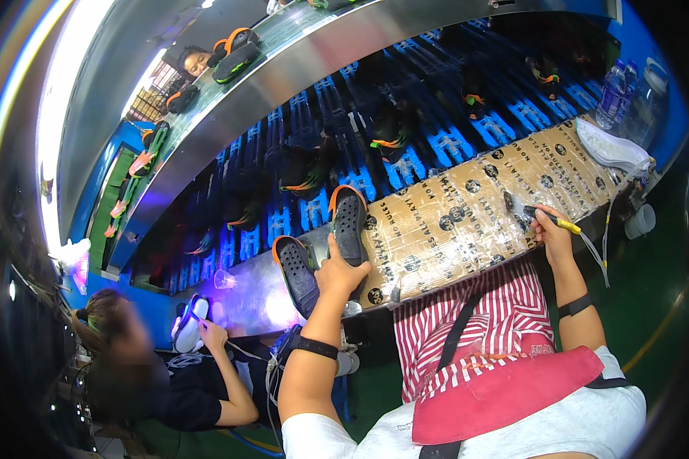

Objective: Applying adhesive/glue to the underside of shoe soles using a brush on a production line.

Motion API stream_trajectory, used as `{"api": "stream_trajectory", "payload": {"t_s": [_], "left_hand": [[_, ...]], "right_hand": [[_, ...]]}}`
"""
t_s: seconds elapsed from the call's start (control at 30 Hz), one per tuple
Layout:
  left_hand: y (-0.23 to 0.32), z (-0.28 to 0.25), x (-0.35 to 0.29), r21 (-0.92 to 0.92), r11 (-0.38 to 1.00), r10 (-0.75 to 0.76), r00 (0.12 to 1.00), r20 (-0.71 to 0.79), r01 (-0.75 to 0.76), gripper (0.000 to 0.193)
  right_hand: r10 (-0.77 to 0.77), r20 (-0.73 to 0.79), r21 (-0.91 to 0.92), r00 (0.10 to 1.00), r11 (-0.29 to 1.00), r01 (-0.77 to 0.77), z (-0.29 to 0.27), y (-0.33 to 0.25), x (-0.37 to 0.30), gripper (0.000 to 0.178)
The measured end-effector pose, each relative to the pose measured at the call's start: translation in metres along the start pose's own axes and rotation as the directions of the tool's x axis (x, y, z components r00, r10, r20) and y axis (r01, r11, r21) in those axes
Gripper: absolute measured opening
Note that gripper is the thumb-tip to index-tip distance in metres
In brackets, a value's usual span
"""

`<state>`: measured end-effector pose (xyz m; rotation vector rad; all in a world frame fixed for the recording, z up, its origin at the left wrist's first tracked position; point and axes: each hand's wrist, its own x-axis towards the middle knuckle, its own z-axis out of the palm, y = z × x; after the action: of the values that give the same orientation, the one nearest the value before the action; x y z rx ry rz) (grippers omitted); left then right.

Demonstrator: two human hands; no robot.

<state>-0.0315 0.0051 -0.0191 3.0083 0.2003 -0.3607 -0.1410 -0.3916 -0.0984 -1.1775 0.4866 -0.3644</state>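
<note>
My left hand (340,274) grips a black clog (350,223) with rows of holes and an orange edge. Its index finger lies along the clog; the other fingertips are partly hidden. Left of it, a matching clog (298,277) leans at the bench edge. In my right hand (553,236) is a brush (524,208) with a yellow-and-black handle and a thin pale tube trailing from it. The brush head is over the cardboard work surface (444,229), which is covered in shiny clear film; whether it touches is hard to tell.
Beyond the cardboard runs a dark conveyor (429,145) with blue-lit holders and several shoes. Bottles (614,92) and a white shoe-shaped piece (612,147) stand at the right end. At left, a co-worker's hand (213,335) is at a white shoe (191,324) under violet light.
</note>
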Motion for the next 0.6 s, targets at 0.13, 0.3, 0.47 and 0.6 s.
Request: {"api": "stream_trajectory", "payload": {"t_s": [0.13,0.3,0.47,0.6], "left_hand": [[-0.011,-0.017,0.005,-0.349,0.937,0.028,0.999,0.020,-0.019,0.101],[-0.033,-0.053,-0.013,-0.813,0.582,0.144,0.987,0.077,-0.022,0.094],[-0.042,-0.129,-0.060,-0.936,0.298,0.207,0.970,-0.130,-0.189,0.092],[-0.067,-0.193,-0.072,-0.860,0.347,0.084,0.926,-0.368,-0.374,0.090]], "right_hand": [[0.016,-0.017,0.028,1.000,0.999,-0.016,-0.005,0.005,0.003,0.025],[0.051,-0.045,0.089,0.998,0.995,-0.046,-0.008,0.003,0.004,0.025],[0.109,-0.054,0.061,0.993,0.993,-0.106,-0.006,-0.002,0.004,0.029],[0.153,-0.049,0.076,0.987,0.986,-0.149,-0.006,-0.003,0.009,0.028]]}}
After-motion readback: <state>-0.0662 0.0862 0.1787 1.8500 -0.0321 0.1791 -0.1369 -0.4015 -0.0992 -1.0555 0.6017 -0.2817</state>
